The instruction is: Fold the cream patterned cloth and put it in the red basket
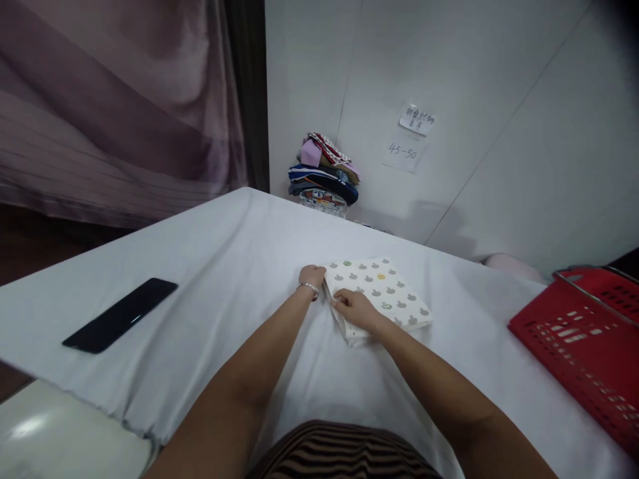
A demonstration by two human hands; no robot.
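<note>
**Folded cloth being squared up on the table**

The left hand (312, 275) is resting at the near-left corner of the folded cloth (379, 289), fingers curled together against its edge; whether they are pinching a layer cannot be told from this view. The right hand (355, 308) is lying on the cloth's near edge, fingers together and pressing down on the fabric, not clamping it. A bracelet (309, 287) is sitting on the left wrist.

The cloth, white with a small grey print, is lying flat in a compact square on the table (239, 253), near the middle and just ahead of the person. It is looking already folded through several layers, with the stacked edges showing at the near side.

Judgement: the step in hand is appearing to be the final flattening and aligning of the fold. The next move is calling for both hands to keep the layers together so the edges do not slip apart.

A phone (120, 314) is lying well apart on the left. A red basket (584, 346) is standing at the right edge. A clothes pile (324, 174) is sitting by the far wall.
</note>
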